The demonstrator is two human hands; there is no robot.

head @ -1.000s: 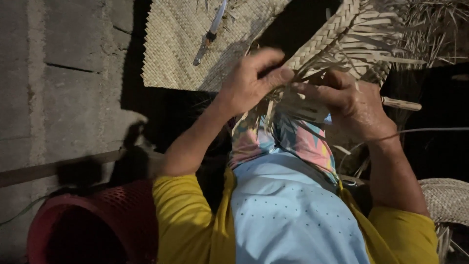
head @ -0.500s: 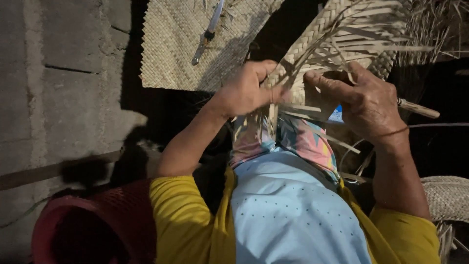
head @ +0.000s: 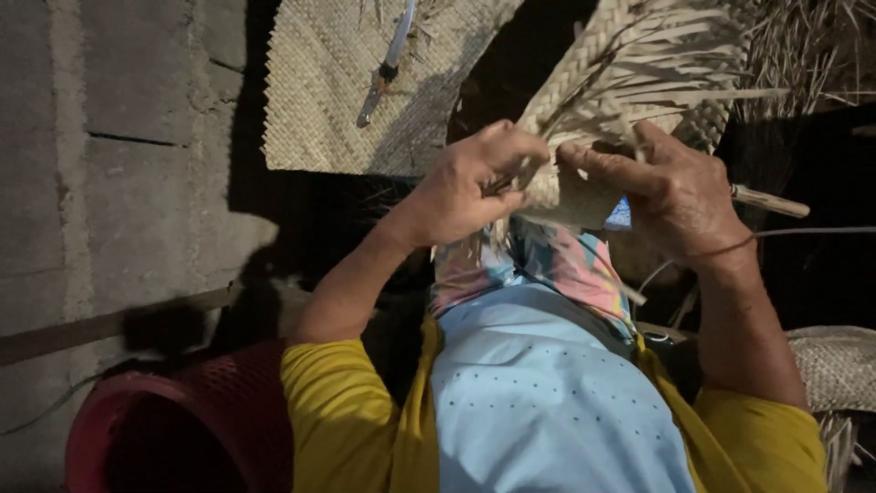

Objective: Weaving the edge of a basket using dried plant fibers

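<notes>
My left hand (head: 474, 187) and my right hand (head: 671, 187) both grip the near edge of a half-woven palm-leaf piece (head: 630, 91). It has a plaited border and loose dry strips that fan out to the upper right. The left fingers pinch strips at the woven corner. The right thumb presses on the weave from the other side. The piece rests above my lap, over a patterned cloth (head: 547, 265).
A flat woven mat (head: 338, 100) lies on the concrete floor ahead, with a knife (head: 388, 64) on it. A red plastic basket (head: 173, 429) stands at lower left. Another woven piece (head: 835, 365) lies at the right. Dry leaves (head: 812, 46) pile at upper right.
Both hands have drawn closer together on the weave, and the woven piece has shifted slightly down toward my lap. The left fingers have curled tighter on the strips.
</notes>
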